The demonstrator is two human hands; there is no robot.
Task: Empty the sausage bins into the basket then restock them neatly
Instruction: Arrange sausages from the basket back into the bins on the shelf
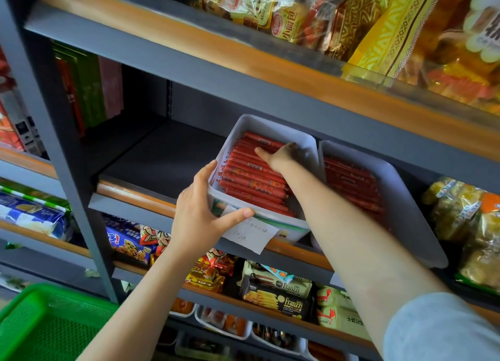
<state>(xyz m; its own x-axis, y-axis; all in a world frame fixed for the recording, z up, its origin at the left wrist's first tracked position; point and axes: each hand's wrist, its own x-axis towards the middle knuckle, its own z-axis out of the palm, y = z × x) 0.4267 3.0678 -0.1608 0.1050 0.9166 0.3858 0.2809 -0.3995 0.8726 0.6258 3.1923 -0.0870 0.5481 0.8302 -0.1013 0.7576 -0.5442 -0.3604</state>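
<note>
A white bin (244, 122) packed with neat rows of red sausages (249, 183) sits tilted at the front edge of the middle shelf. My left hand (197, 211) grips its front left corner, with the thumb along the front rim above a handwritten paper label (251, 236). My right hand (286, 154) reaches into the bin and rests on top of the sausages, thumb spread to the left; its fingers are in shadow. A second white bin (411, 198) of red sausages (351, 182) stands just to the right. The green basket (40, 325) is at the lower left.
Left of the bins is a bare dark stretch of shelf (151, 157). Bagged bread and snacks fill the shelf above (351, 22). Yellow packets (465, 220) lie right of the bins. Biscuit boxes (278, 293) and small tubs sit on the shelves below.
</note>
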